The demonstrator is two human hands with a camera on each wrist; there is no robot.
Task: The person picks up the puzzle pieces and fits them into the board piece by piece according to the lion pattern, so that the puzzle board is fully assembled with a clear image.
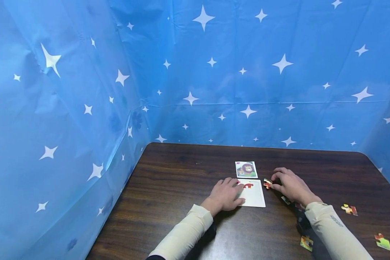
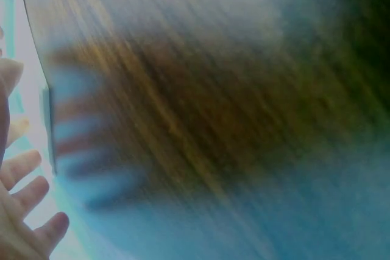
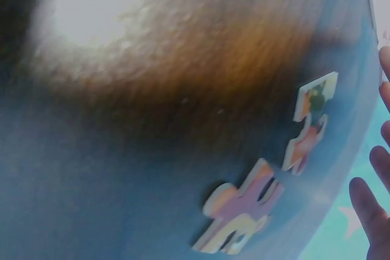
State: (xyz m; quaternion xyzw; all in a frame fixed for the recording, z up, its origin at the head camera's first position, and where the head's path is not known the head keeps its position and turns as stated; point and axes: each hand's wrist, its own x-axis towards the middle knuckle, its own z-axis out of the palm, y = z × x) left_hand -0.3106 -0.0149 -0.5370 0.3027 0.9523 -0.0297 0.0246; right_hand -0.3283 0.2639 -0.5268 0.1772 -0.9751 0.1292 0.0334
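Observation:
A white puzzle board (image 1: pixel 255 196) lies on the table with a red puzzle piece (image 1: pixel 248 186) near its top edge. My left hand (image 1: pixel 224 195) rests on the board's left side, fingers spread; in the left wrist view its fingers (image 2: pixel 30 196) show beside the board's edge. Just right of the board, my right hand (image 1: pixel 290 186) pinches a red and yellow puzzle piece (image 1: pixel 267 183) between thumb and fingers. Under the right wrist lie more pieces, among them a purple and cream piece (image 3: pixel 241 211) and a green and orange piece (image 3: pixel 311 123).
Behind the board lies a square card with a lion picture (image 1: pixel 246 169). Loose pieces are scattered to the right: a yellow and red piece (image 1: pixel 349 209), a green one (image 1: pixel 382 242) and a yellow one (image 1: pixel 307 243). Blue star-patterned cloth (image 1: pixel 263 83) hangs around the dark wooden table (image 1: pixel 169 180).

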